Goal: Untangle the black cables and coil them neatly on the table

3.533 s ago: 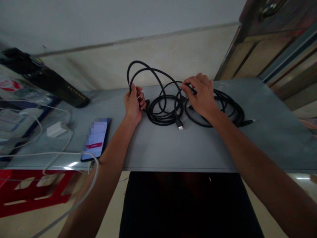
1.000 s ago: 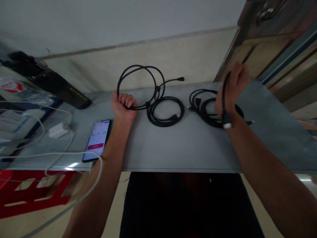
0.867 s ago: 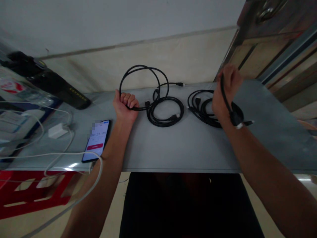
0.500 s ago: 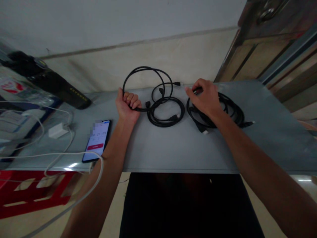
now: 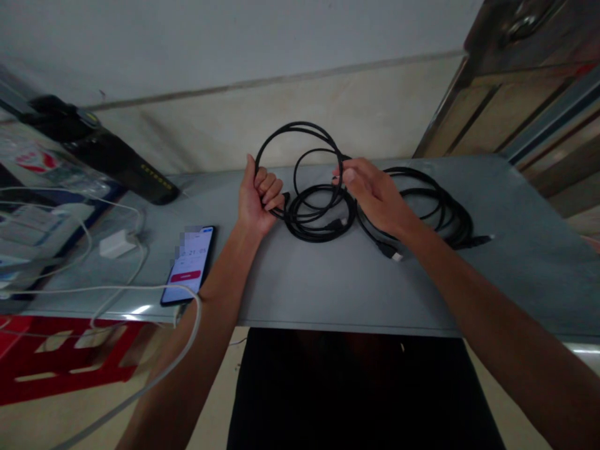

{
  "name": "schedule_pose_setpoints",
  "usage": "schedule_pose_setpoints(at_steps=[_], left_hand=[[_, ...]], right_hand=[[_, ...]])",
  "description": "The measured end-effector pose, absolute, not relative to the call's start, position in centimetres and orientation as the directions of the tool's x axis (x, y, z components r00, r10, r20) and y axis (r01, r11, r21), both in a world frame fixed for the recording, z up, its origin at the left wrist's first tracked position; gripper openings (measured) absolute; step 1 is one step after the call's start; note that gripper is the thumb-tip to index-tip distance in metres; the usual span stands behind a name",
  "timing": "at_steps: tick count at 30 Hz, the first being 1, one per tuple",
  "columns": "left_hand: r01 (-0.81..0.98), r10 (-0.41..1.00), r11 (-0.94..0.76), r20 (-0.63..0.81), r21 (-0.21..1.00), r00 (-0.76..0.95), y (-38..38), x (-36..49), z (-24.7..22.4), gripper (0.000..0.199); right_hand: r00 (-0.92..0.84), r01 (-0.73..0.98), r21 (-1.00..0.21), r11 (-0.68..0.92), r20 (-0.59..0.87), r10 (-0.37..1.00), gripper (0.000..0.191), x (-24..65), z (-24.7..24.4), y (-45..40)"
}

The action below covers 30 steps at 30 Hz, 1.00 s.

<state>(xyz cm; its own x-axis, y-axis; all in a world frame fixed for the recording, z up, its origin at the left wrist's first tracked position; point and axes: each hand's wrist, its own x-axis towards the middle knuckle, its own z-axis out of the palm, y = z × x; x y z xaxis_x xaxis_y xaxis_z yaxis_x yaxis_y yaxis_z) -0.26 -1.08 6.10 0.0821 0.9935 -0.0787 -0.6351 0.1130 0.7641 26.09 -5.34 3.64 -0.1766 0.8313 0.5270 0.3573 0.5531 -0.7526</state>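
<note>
My left hand [image 5: 261,197] is closed around a looped black cable [image 5: 340,165], whose upper loop stands raised above the table. My right hand [image 5: 375,194] has its thumb and fingers pinched at the loop's right side, around a part of the black cable close to its end. Below and between both hands, a coiled black cable [image 5: 321,238] lies flat, its plug pointing right. Partly behind my right hand is a larger black cable coil [image 5: 464,219], with a plug [image 5: 390,252] sticking out towards me.
A phone [image 5: 190,265] lies left of my left forearm. Beyond it are a white charger [image 5: 116,244] with white cords, one crossing over my forearm, and a black cylindrical case [image 5: 117,162]. The grey table [image 5: 337,294] meets the wall behind. A red plastic stool [image 5: 112,356] stands below left.
My right hand has moved left from above the right coil to the raised loop and pinches the cable there. My left hand, still gripping the loop, has shifted slightly right in view.
</note>
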Motion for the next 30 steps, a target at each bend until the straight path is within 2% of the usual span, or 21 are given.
schedule_pose_setpoints(at_steps=[5, 11, 16, 21, 30], left_hand=[[-0.567, 0.986, 0.165, -0.116, 0.807, 0.121, -1.3, 0.4, 6.0, 0.068], [-0.562, 0.953, 0.269, -0.132, 0.782, 0.272, -1.6, 1.0, 5.9, 0.061], [-0.541, 0.933, 0.305, -0.133, 0.783, 0.333, -1.9, 1.5, 5.7, 0.052], [-0.466, 0.949, 0.281, -0.170, 0.839, 0.267, -2.0, 1.6, 5.6, 0.047], [-0.407, 0.962, 0.175, -0.069, 0.896, 0.263, -1.6, 1.7, 5.1, 0.045]], right_hand=[[-0.178, 0.231, -0.815, 0.531, 0.501, 0.847, 0.076, 24.7, 1.3, -5.0], [-0.106, 0.070, -0.887, 0.457, 0.449, 0.887, 0.072, 24.6, 0.3, -4.1], [-0.094, -0.044, -0.926, 0.375, 0.377, 0.921, 0.056, 24.7, 1.4, -4.4], [-0.112, -0.033, -0.942, 0.335, 0.336, 0.935, 0.052, 24.7, 1.9, -4.5], [-0.075, 0.039, -0.935, 0.352, 0.349, 0.934, 0.059, 24.3, 2.6, -5.0]])
